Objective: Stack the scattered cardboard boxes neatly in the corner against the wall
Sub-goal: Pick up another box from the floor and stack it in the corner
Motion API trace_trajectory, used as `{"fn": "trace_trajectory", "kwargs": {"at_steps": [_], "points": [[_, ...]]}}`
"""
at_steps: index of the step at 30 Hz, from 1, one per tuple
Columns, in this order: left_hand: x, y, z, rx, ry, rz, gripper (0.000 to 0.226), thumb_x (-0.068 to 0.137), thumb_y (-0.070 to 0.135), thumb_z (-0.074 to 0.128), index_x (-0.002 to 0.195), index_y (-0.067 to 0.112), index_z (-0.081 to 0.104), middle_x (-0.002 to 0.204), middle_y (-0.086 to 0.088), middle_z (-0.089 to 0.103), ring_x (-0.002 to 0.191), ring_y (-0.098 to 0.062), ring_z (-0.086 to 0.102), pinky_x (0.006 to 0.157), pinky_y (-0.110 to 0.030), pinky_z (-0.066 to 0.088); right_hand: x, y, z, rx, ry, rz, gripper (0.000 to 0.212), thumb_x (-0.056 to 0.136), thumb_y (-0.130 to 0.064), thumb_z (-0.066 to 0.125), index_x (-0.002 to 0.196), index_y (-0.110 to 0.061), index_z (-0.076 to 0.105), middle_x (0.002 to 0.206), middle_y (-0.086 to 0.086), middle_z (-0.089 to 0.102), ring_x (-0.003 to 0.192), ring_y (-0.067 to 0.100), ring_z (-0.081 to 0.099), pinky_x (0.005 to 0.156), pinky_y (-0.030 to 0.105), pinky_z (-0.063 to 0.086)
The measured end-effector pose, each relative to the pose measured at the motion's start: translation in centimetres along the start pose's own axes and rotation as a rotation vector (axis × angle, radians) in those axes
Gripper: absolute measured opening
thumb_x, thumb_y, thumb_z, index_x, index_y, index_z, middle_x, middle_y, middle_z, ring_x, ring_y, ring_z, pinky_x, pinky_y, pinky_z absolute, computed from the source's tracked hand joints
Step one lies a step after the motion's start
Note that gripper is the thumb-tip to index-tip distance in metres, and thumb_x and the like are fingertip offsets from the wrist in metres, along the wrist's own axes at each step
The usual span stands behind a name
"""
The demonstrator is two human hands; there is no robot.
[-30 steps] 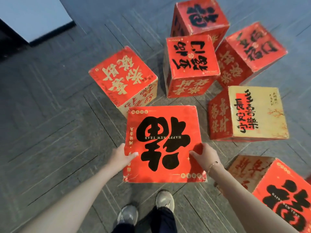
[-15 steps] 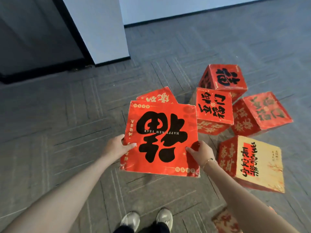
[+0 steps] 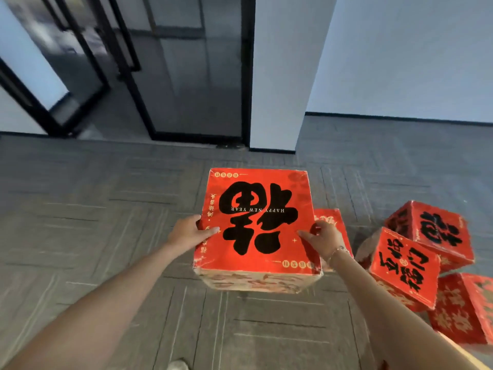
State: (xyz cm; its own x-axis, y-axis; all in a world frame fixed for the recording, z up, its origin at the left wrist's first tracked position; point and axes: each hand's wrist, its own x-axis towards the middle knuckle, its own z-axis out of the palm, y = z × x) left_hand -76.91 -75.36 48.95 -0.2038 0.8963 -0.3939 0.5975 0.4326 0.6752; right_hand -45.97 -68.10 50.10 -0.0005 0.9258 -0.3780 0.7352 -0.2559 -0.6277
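"HAPPY NEW YEAR" runs across the red box (image 3: 257, 222), gripped by left hand (image 3: 186, 233) and right hand (image 3: 324, 240), arms outstretched.

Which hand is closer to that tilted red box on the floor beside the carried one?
Right. The right hand grips the carried box on the side facing the tilted box; the left hand grips the opposite side.

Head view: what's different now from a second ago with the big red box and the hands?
The big red box has been lifted off the carpet and carried away from the other boxes, toward the white pillar and glass door. The view has swung up from the floor. Unchanged: left hand and right hand still grip its sides; the other boxes stay scattered.
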Motion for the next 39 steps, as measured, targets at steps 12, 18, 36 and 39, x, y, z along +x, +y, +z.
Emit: {"fn": "trace_trajectory", "kwargs": {"at_steps": [12, 18, 36, 39], "points": [[-7.8, -10.4, -23.4, -0.207, 0.248, -0.153, 0.025, 0.082, 0.047, 0.067, 0.09, 0.024, 0.064, 0.078, 0.012, 0.07, 0.065, 0.001, 0.067, 0.058, -0.011, 0.048, -3.3, -26.3, 10.6, -0.048, -0.216, -0.291, 0.028, 0.083, -0.039, 0.065, 0.098, -0.016, 0.069, 0.091, 0.003, 0.073, 0.082, 0.019, 0.068, 0.078, 0.031, 0.055], [-12.5, -16.9, -34.9, -0.249, 0.396, -0.185, 0.019, 0.082, 0.047, 0.067, 0.088, 0.029, 0.062, 0.079, 0.014, 0.07, 0.066, 0.003, 0.066, 0.056, -0.008, 0.045, -6.8, -38.2, 18.6, -0.024, -0.298, -0.413, 0.028, 0.082, -0.039, 0.066, 0.101, -0.018, 0.068, 0.089, 0.001, 0.073, 0.078, 0.016, 0.069, 0.077, 0.031, 0.056], [-28.3, -34.8, -54.0, -0.393, 0.921, -0.376, 0.042, 0.084, 0.051, 0.063, 0.112, 0.02, 0.058, 0.091, 0.008, 0.069, 0.078, -0.007, 0.068, 0.066, -0.019, 0.051, -20.2, -65.7, 39.5, -0.075, -0.609, -0.828, 0.026, 0.082, -0.045, 0.064, 0.094, -0.023, 0.06, 0.091, -0.001, 0.07, 0.082, 0.018, 0.068, 0.079, 0.034, 0.055], [-31.0, -38.3, -56.1, -0.383, 1.015, -0.44, 0.04, 0.086, 0.05, 0.061, 0.113, 0.022, 0.058, 0.093, 0.004, 0.07, 0.078, -0.009, 0.068, 0.069, -0.022, 0.053, -22.3, -69.5, 44.9, -0.104, -0.718, -0.876, 0.035, 0.081, -0.047, 0.064, 0.1, -0.017, 0.064, 0.09, 0.001, 0.073, 0.08, 0.017, 0.07, 0.081, 0.04, 0.057]]}}
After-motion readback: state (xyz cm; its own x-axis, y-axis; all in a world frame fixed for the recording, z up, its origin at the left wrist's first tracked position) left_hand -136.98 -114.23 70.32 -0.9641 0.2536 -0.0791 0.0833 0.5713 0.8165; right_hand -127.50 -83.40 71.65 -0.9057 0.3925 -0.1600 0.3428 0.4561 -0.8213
